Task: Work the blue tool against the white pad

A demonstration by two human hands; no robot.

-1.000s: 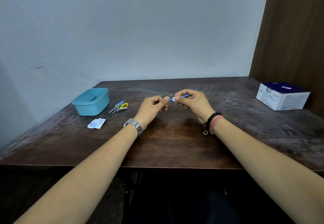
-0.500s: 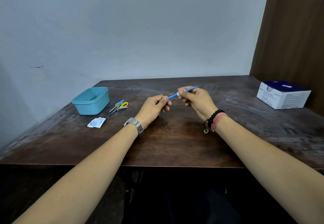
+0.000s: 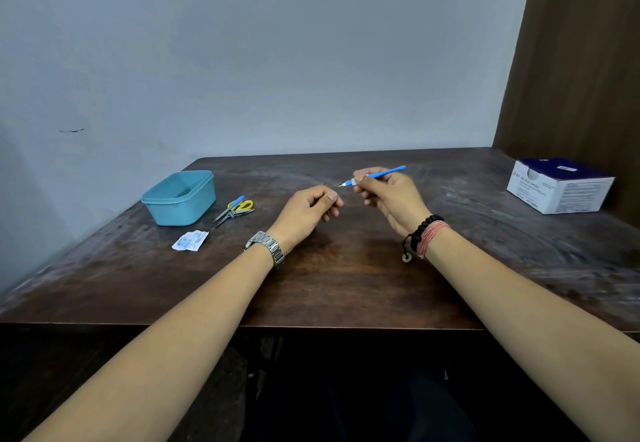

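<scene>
My right hand (image 3: 391, 199) pinches a thin blue stick tool (image 3: 381, 174) near its white collar. The fine pointed tip aims left toward my left hand (image 3: 308, 207), and the blue tail sticks out to the upper right. My left hand hovers just left of the tip with a small gap. Its fingers are curled and the thumb is pressed to the forefinger; I see nothing between them. Both hands hover over the middle of the dark wooden table (image 3: 346, 279). A metal watch is on my left wrist, bead and cord bracelets on my right.
A teal plastic tub (image 3: 180, 197) stands at the left. Beside it lie small scissors (image 3: 239, 205) with blue and yellow handles, a nail clipper (image 3: 240, 213) and a torn white packet (image 3: 190, 240). A white and blue box (image 3: 557, 187) sits at the far right by a wooden panel.
My hands were joined at the tool's end; they have drawn apart. The right hand lifted the tool up and to the right, and its pointed tip now shows.
</scene>
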